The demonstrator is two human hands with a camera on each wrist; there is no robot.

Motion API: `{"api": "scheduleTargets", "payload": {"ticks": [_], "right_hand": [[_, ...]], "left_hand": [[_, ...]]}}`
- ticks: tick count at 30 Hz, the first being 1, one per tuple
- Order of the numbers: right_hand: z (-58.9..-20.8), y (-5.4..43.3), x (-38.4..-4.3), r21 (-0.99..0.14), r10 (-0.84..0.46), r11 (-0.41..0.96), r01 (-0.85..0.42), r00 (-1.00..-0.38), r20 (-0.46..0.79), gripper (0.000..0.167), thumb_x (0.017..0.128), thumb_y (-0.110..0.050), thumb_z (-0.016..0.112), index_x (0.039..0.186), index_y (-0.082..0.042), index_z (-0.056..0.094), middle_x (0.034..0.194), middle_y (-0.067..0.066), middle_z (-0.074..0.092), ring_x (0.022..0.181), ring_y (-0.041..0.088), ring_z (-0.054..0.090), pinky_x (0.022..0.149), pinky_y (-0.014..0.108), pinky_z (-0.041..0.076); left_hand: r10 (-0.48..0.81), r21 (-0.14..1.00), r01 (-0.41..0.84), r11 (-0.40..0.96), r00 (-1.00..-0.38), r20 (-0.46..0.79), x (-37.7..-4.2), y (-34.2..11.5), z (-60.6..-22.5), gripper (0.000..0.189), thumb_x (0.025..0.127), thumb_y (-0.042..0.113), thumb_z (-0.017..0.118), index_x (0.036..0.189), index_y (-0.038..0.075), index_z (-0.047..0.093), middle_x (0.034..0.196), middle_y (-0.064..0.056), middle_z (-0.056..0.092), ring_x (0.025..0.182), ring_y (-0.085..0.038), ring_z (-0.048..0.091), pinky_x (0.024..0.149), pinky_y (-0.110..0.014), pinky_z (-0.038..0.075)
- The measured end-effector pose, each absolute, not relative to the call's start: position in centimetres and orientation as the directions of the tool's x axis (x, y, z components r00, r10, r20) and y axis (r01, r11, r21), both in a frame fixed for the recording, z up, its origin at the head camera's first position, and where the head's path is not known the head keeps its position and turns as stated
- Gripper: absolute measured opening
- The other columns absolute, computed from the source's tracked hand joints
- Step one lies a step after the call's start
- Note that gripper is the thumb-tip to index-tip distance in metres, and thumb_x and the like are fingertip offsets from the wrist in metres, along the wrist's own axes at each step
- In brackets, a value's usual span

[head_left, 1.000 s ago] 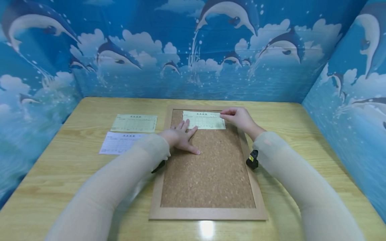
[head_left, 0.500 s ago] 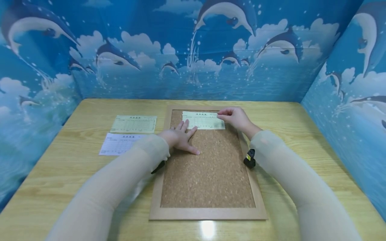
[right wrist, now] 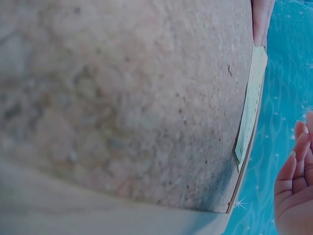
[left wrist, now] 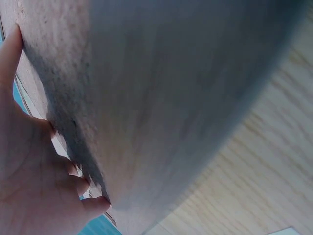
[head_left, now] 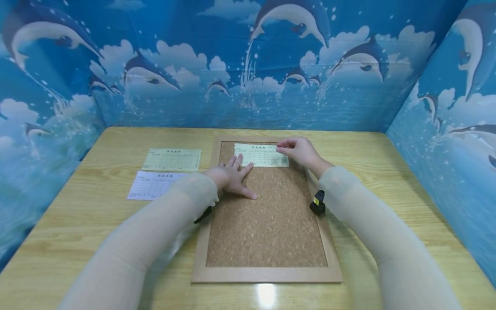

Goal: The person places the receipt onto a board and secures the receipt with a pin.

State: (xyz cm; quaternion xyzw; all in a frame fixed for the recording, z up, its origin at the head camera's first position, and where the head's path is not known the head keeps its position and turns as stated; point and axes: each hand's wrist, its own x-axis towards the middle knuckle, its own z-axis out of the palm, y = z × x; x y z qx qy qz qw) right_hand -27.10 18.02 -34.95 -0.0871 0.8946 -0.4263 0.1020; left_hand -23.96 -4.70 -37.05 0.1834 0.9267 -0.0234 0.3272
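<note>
Green printed form [head_left: 266, 156] lies on the cork board [head_left: 267, 224], seemingly kept steady by the spread left hand [head_left: 232, 177], while the right hand's grasp cannot be told.

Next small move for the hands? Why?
Probably press the right hand down at the upper right corner of the pale green slip on the cork board. Its thumb and forefinger are drawn together over that corner, and the left hand lies spread at the slip's lower left, seemingly placed to steady it. Whether the right fingertips hold anything small isn't visible.
</note>
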Motion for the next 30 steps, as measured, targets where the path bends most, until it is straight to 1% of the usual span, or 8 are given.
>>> {"api": "scheduleTargets", "payload": {"ticks": [9, 17, 30], "right_hand": [[-34.74, 17.72, -27.24, -0.777, -0.236, 0.625, -0.070, -0.966, -0.103, 0.031, 0.092, -0.024, 0.061, 0.116, -0.005, 0.064, 0.109, 0.011, 0.063, 0.099, 0.023, 0.058, 0.083, 0.040, 0.048], [-34.84, 17.61, -27.61, -0.778, -0.246, 0.624, -0.070, -0.963, -0.111, 0.029, 0.091, -0.023, 0.062, 0.114, -0.006, 0.066, 0.111, 0.011, 0.065, 0.103, 0.022, 0.058, 0.085, 0.039, 0.048], [-35.12, 17.31, -28.09, -0.778, -0.263, 0.624, -0.076, -0.958, -0.118, 0.032, 0.091, -0.023, 0.062, 0.117, -0.004, 0.064, 0.113, 0.012, 0.064, 0.106, 0.024, 0.058, 0.088, 0.039, 0.047]], "left_hand": [[0.325, 0.075, 0.358, 0.931, -0.716, -0.617, -23.93, -4.69, -36.76, 0.111, 0.068, 0.084, 0.044, 0.146, 0.033, -0.016, 0.149, -0.007, -0.029, 0.137, -0.027, -0.022, 0.111, -0.051, 0.004], [0.326, 0.083, 0.353, 0.932, -0.715, -0.618, -23.96, -4.68, -36.73, 0.111, 0.068, 0.084, 0.044, 0.146, 0.033, -0.017, 0.149, -0.007, -0.030, 0.137, -0.027, -0.022, 0.110, -0.051, 0.003], [0.323, 0.088, 0.347, 0.934, -0.713, -0.622, -23.97, -4.74, -36.95, 0.112, 0.067, 0.084, 0.045, 0.146, 0.033, -0.016, 0.149, -0.008, -0.031, 0.137, -0.027, -0.022, 0.111, -0.049, 0.003]]}}
